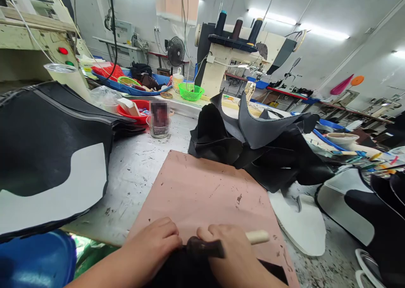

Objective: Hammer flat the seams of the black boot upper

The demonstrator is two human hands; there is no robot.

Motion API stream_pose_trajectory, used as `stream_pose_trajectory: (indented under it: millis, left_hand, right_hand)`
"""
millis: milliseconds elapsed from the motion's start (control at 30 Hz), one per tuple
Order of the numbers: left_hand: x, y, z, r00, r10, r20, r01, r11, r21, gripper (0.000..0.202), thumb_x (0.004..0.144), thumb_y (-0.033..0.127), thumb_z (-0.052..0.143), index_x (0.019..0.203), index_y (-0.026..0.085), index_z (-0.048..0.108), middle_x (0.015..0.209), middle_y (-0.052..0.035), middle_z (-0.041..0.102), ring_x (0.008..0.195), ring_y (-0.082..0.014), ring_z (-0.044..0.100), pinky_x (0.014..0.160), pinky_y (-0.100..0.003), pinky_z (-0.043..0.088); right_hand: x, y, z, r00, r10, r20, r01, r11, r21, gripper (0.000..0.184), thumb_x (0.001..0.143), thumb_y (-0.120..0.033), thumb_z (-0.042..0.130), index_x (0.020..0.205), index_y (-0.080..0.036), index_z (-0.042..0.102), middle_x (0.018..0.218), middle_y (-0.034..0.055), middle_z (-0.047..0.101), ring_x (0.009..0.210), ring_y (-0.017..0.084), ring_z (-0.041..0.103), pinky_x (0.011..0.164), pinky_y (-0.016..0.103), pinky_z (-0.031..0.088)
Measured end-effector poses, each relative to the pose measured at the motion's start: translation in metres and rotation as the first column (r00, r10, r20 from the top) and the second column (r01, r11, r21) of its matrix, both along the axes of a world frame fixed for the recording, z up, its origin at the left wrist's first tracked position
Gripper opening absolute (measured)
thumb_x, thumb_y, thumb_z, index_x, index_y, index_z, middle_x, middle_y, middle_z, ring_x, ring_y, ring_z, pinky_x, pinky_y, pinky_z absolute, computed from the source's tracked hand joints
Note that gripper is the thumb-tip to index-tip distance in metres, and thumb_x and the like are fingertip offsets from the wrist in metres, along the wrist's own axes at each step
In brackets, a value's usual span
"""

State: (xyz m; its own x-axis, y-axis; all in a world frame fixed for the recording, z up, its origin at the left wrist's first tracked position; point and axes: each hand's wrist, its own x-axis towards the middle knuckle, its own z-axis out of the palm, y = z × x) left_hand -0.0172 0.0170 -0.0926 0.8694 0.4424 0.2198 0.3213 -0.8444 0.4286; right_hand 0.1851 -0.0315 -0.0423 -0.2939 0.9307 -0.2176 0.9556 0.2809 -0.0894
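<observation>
My right hand is closed around a hammer; its pale wooden handle sticks out to the right and its dark head lies by my thumb. My left hand pinches the upper edge of a black sheet piece, which looks like leather. That piece lies at the bottom edge of the view, over a pinkish board. My right fingertips are also close to the piece's edge; whether they grip it cannot be made out. A small black strip shows below my right wrist.
On the left is a stack of black panels with a white patch. Curled black pieces lie beyond the board. At right are a white cutout and more panels. A glass jar, red basin and sewing machine stand behind.
</observation>
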Motion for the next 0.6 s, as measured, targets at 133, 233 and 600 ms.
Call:
stream_pose_trajectory:
  millis: [133,233,600]
  left_hand:
    - [0.001,-0.005,-0.006,0.996,0.005,0.085,-0.014,0.995,0.099,0.028,0.082,-0.001,0.032,0.077,0.018,0.052,0.074,-0.0015,0.055,0.067,-0.0158,0.049,0.059,-0.026,0.039]
    - [0.002,-0.012,-0.007,0.994,-0.020,0.109,-0.015,0.949,0.316,0.027,0.085,0.001,0.033,0.077,0.016,0.055,0.069,-0.0030,0.055,0.063,-0.0175,0.048,0.056,-0.029,0.040]
    - [-0.009,-0.028,0.007,0.991,-0.033,0.133,-0.039,0.862,0.505,0.032,0.089,0.004,0.031,0.090,0.015,0.061,0.076,-0.0062,0.061,0.068,-0.0164,0.055,0.066,-0.025,0.050]
  right_hand:
    - [-0.002,0.004,0.006,0.999,-0.025,0.035,0.027,0.999,-0.031,0.023,0.075,-0.002,0.052,0.081,-0.023,0.059,0.072,-0.0012,0.067,0.063,0.019,0.062,0.050,0.029,0.029]
    - [-0.009,0.007,0.009,1.000,0.003,0.001,-0.003,1.000,-0.004,0.018,0.078,-0.006,0.053,0.083,-0.023,0.058,0.075,-0.0011,0.067,0.067,0.019,0.063,0.053,0.028,0.032]
    - [-0.020,0.017,0.014,0.995,0.098,0.029,-0.095,0.992,-0.084,0.016,0.081,-0.008,0.051,0.086,-0.019,0.060,0.078,0.0042,0.069,0.065,0.020,0.063,0.051,0.027,0.036]
